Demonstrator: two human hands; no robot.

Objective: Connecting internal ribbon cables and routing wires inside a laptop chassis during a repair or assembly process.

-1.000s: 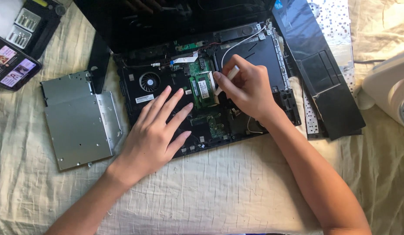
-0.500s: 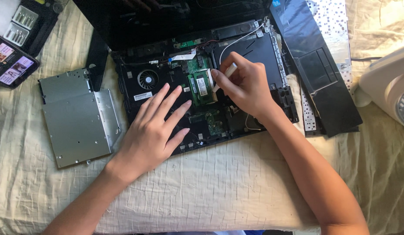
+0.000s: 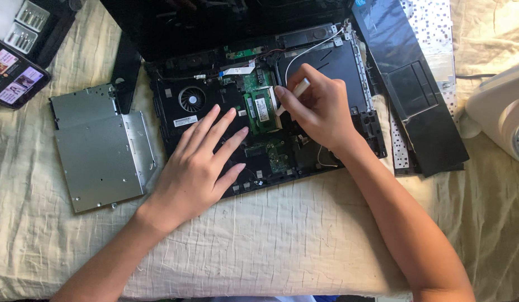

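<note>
An opened black laptop base lies on a cream cloth, its circuit boards, round fan and green memory module exposed. My left hand rests flat on the lower left part of the base, fingers spread and pointing toward the module. My right hand is closed around a small white tool, whose tip is at the right edge of the memory module. The right hand hides the parts beneath it.
A silver optical drive lies left of the laptop. A black palm-rest panel lies to the right on a keyboard sheet. A phone and a small bit case sit at top left. A white fan stands at far right.
The view has shifted slightly. My right hand has edged the white tool along the memory module's right side; my left hand stays flat on the base.
</note>
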